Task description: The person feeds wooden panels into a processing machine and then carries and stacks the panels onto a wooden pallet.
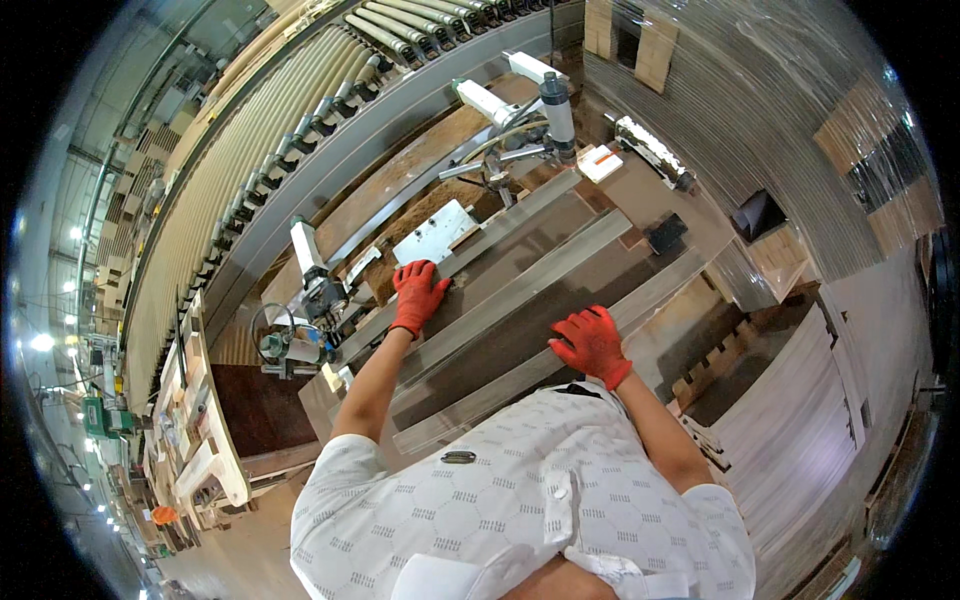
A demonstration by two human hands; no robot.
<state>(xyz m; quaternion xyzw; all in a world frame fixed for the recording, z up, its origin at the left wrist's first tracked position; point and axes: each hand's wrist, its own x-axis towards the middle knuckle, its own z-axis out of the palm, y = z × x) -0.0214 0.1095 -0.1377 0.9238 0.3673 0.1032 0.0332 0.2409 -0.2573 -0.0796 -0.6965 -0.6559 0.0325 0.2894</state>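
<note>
My left hand (418, 293), in a red glove, rests at the far edge of the work table, over a long grey strip (522, 221). Its fingers are stretched out and the thumb is apart. A pale metal plate (435, 236) lies just beyond it. My right hand (592, 345), gloved in red too, is over the near side of the table, by a dark brown surface (500, 345) between long grey strips. Its fingers are slightly bent and apart, with nothing visible in them. Whether it touches the surface is unclear.
Beyond the table stand clamp-like machine parts (308, 252) and a grey cylinder (557, 118) with hoses. A roller conveyor (270, 130) curves behind. Film-wrapped stacked sheets (700, 110) rise at the right. A pale board stack (800, 420) lies to my right; a wooden frame (213, 440), left.
</note>
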